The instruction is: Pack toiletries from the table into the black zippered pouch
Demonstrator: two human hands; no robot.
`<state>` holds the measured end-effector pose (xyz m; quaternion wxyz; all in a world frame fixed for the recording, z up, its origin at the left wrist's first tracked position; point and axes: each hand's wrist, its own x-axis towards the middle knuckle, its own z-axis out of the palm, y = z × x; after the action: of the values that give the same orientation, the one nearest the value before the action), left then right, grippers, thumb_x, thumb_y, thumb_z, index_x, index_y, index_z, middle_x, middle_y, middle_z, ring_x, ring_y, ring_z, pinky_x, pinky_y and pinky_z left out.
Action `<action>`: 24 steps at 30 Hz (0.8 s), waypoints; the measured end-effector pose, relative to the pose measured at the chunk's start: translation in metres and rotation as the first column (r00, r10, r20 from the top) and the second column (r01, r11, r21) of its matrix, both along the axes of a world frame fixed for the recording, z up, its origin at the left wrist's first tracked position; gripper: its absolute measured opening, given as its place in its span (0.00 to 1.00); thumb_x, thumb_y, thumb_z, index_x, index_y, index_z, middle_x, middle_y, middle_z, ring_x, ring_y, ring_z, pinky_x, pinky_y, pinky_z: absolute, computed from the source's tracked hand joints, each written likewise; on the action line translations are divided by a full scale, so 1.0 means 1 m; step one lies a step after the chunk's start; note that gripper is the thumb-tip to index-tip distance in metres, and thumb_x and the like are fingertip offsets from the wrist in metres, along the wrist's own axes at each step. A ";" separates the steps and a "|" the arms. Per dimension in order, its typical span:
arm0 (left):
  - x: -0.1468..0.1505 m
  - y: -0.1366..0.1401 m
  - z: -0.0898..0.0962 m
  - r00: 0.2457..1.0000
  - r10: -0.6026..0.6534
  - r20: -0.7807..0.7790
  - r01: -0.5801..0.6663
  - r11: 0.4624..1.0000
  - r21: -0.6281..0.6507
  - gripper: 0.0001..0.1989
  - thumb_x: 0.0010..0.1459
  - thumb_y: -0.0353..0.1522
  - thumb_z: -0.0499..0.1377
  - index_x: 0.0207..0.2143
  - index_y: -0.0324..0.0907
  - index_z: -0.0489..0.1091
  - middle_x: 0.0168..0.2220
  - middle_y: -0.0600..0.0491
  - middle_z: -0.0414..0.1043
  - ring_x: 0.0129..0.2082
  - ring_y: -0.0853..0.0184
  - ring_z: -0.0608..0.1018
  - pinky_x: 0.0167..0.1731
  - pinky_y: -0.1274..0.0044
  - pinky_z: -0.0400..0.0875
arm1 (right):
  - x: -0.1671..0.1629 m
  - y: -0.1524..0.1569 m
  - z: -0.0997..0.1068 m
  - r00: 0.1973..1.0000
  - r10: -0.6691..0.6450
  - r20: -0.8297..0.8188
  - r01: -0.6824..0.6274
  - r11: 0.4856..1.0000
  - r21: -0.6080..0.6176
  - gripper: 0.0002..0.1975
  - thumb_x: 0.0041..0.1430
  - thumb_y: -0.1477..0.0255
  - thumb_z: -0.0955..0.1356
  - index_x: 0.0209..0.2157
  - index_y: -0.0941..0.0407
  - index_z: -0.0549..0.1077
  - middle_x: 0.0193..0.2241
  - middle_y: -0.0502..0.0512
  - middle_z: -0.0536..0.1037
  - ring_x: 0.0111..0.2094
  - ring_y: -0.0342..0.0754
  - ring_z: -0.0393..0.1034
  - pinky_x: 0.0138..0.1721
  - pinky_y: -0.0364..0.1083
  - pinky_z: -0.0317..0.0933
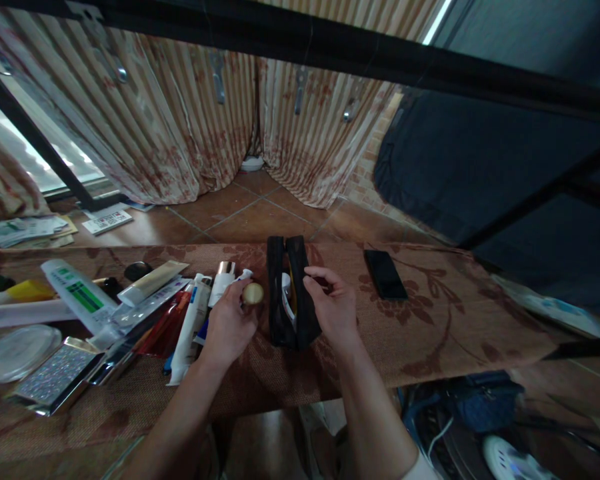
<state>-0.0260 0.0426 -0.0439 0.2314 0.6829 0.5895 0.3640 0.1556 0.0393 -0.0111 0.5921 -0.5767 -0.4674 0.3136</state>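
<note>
A small black zip pouch [306,313] lies unzipped on the cloth-covered bench, with a white item [286,288] and a bit of yellow showing inside. My right hand [333,303] pinches the pouch's right edge between thumb and fingers. Just left of the pouch, my left hand [233,323] is closed around a small container with a round gold cap [253,294]; its body is hidden by the fingers. Beside that hand lie a white tube [191,333] and a white bottle with a silver cap [223,283].
More cosmetics spread over the left side: a white-and-green tube [80,297], a glittery case [57,377], a round clear lid [19,352]. A black phone [385,275] lies right of the pouch. A dark metal bar [300,43] crosses above, before striped curtains [180,127].
</note>
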 end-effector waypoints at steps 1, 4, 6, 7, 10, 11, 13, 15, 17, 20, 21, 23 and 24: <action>0.000 0.000 -0.001 1.000 -0.002 -0.003 0.002 1.000 -0.001 0.20 0.51 0.31 0.56 0.49 0.42 0.65 0.45 0.48 0.71 0.42 0.60 0.75 0.43 0.69 0.70 | 0.000 0.000 0.000 1.000 -0.003 0.007 0.003 1.000 0.002 0.09 0.50 0.70 0.68 0.34 0.54 0.77 0.31 0.52 0.77 0.31 0.45 0.71 0.32 0.43 0.64; -0.001 0.000 -0.001 1.000 -0.001 -0.007 0.001 1.000 -0.006 0.20 0.51 0.31 0.56 0.48 0.42 0.65 0.45 0.49 0.71 0.43 0.60 0.75 0.43 0.69 0.70 | 0.000 0.000 -0.001 1.000 -0.005 0.009 0.005 1.000 0.009 0.09 0.49 0.70 0.68 0.34 0.54 0.77 0.31 0.52 0.77 0.31 0.44 0.71 0.31 0.43 0.64; -0.001 -0.001 -0.001 1.000 0.005 -0.011 -0.005 1.000 -0.014 0.20 0.51 0.31 0.56 0.48 0.42 0.65 0.45 0.48 0.71 0.42 0.60 0.75 0.42 0.69 0.70 | -0.001 -0.001 0.000 1.000 0.001 -0.004 -0.001 1.000 0.005 0.09 0.49 0.70 0.68 0.34 0.54 0.77 0.31 0.52 0.77 0.30 0.45 0.71 0.31 0.43 0.64; -0.001 -0.001 0.000 1.000 0.006 -0.015 -0.006 1.000 -0.015 0.20 0.51 0.31 0.56 0.48 0.42 0.65 0.44 0.48 0.72 0.42 0.60 0.75 0.42 0.69 0.70 | -0.001 -0.001 0.000 1.000 0.003 -0.009 -0.003 1.000 0.001 0.09 0.49 0.70 0.68 0.34 0.54 0.77 0.31 0.52 0.77 0.31 0.45 0.71 0.31 0.43 0.64; 0.001 -0.002 0.003 1.000 -0.006 -0.021 0.005 1.000 -0.023 0.20 0.50 0.30 0.56 0.48 0.41 0.65 0.43 0.49 0.72 0.41 0.60 0.75 0.42 0.69 0.69 | -0.001 -0.003 0.002 1.000 0.001 -0.011 -0.001 1.000 -0.007 0.09 0.49 0.70 0.67 0.34 0.54 0.77 0.32 0.52 0.77 0.32 0.45 0.71 0.32 0.44 0.65; 0.001 -0.002 0.004 1.000 -0.010 -0.020 0.009 1.000 -0.029 0.20 0.50 0.30 0.56 0.48 0.41 0.65 0.44 0.49 0.72 0.41 0.60 0.75 0.42 0.69 0.69 | -0.001 -0.003 0.002 1.000 0.003 -0.009 -0.003 1.000 -0.006 0.09 0.49 0.71 0.67 0.34 0.54 0.77 0.32 0.52 0.77 0.32 0.45 0.71 0.33 0.44 0.65; 0.002 -0.002 0.004 1.000 -0.009 -0.022 0.008 0.999 -0.041 0.20 0.50 0.30 0.56 0.48 0.42 0.65 0.45 0.49 0.71 0.42 0.60 0.75 0.43 0.69 0.69 | -0.001 -0.003 0.002 1.000 0.005 -0.008 -0.005 1.000 0.000 0.09 0.49 0.71 0.67 0.34 0.54 0.77 0.32 0.52 0.77 0.32 0.45 0.71 0.33 0.44 0.65; 0.002 -0.001 0.004 1.000 -0.004 -0.025 0.003 0.999 -0.045 0.21 0.49 0.30 0.56 0.48 0.41 0.65 0.45 0.49 0.71 0.43 0.59 0.74 0.44 0.68 0.68 | 0.000 -0.002 0.002 1.000 0.004 0.001 -0.004 1.000 0.008 0.09 0.49 0.71 0.67 0.34 0.54 0.77 0.32 0.52 0.77 0.32 0.45 0.71 0.33 0.44 0.65; 0.001 -0.001 0.003 1.000 -0.004 -0.021 0.003 0.999 -0.045 0.21 0.49 0.30 0.56 0.48 0.41 0.65 0.46 0.49 0.71 0.44 0.59 0.74 0.45 0.67 0.68 | 0.000 -0.002 0.002 1.000 0.000 0.011 0.000 1.000 0.009 0.09 0.49 0.71 0.67 0.34 0.54 0.77 0.32 0.52 0.77 0.32 0.45 0.71 0.33 0.44 0.65; 0.001 0.000 0.002 1.000 -0.014 -0.013 0.013 0.999 -0.049 0.21 0.49 0.30 0.56 0.48 0.41 0.65 0.46 0.49 0.71 0.43 0.60 0.74 0.44 0.68 0.68 | 0.000 -0.002 0.001 1.000 -0.003 0.016 0.003 1.000 0.003 0.10 0.49 0.72 0.67 0.34 0.54 0.77 0.32 0.52 0.78 0.32 0.45 0.71 0.34 0.45 0.65; 0.001 0.000 0.003 1.000 -0.016 -0.017 0.015 0.999 -0.051 0.21 0.49 0.29 0.56 0.48 0.41 0.65 0.45 0.49 0.71 0.42 0.60 0.74 0.44 0.68 0.68 | 0.001 -0.002 0.001 1.000 -0.005 0.013 0.005 1.000 0.002 0.09 0.49 0.72 0.67 0.34 0.54 0.77 0.32 0.52 0.78 0.32 0.46 0.71 0.34 0.45 0.65; 0.002 -0.001 0.004 1.000 -0.018 -0.026 0.016 0.998 -0.056 0.21 0.48 0.30 0.56 0.48 0.41 0.65 0.44 0.49 0.71 0.41 0.60 0.74 0.43 0.68 0.68 | 0.001 -0.002 0.000 1.000 -0.004 0.014 0.004 1.000 -0.001 0.10 0.49 0.71 0.67 0.34 0.53 0.77 0.32 0.52 0.78 0.32 0.46 0.71 0.34 0.45 0.65; 0.002 -0.001 0.005 1.000 -0.015 -0.027 0.014 0.998 -0.061 0.21 0.49 0.30 0.56 0.48 0.41 0.65 0.44 0.49 0.71 0.41 0.60 0.74 0.43 0.69 0.68 | 0.001 -0.002 0.000 1.000 -0.004 0.014 0.004 1.000 -0.001 0.10 0.49 0.71 0.67 0.34 0.53 0.77 0.32 0.52 0.78 0.32 0.46 0.71 0.33 0.45 0.65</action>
<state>-0.0238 0.0418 -0.0391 0.2463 0.6848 0.5985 0.3348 0.1563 0.0375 -0.0111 0.5891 -0.5801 -0.4702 0.3089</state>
